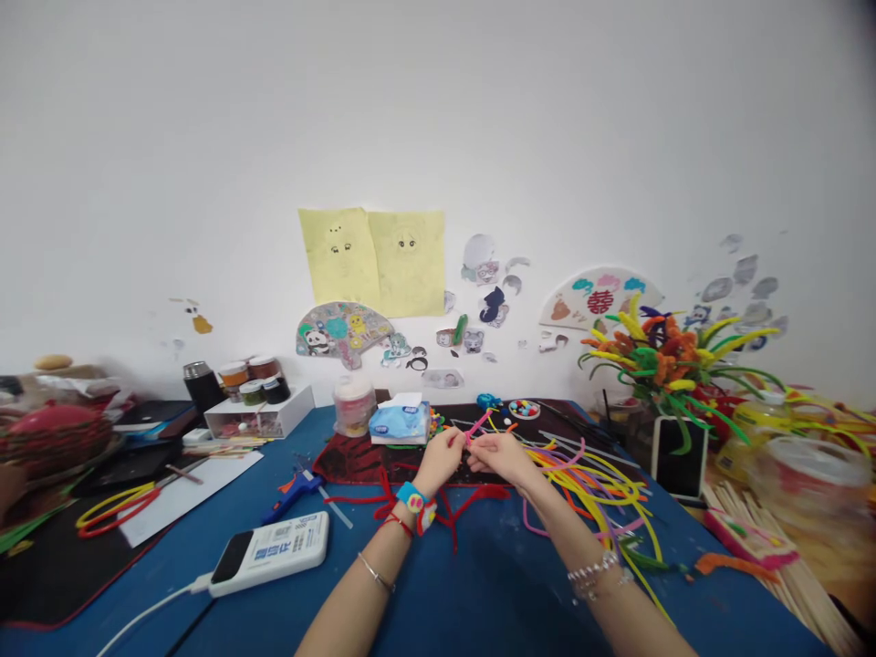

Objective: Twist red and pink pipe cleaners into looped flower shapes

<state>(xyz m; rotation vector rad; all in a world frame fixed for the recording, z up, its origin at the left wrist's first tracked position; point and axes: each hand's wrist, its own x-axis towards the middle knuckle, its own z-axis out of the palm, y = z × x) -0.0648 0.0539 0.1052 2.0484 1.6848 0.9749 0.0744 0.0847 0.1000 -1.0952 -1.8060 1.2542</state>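
A pink pipe cleaner sticks up from between my two hands, over the middle of the blue table. My left hand is closed in a pinch on its lower part. Close beside it, my right hand also pinches the pipe cleaner, with fingertips nearly touching the left ones. Red pipe cleaners lie on the table below and around the hands. To the right spreads a loose pile of yellow, orange and purple pipe cleaners. The exact spot where the fingers grip is partly hidden.
Behind the hands are a tissue pack and a dish of pompoms. A blue glue gun and a white power bank with a cable lie left. A pipe-cleaner bouquet and a propped phone stand right.
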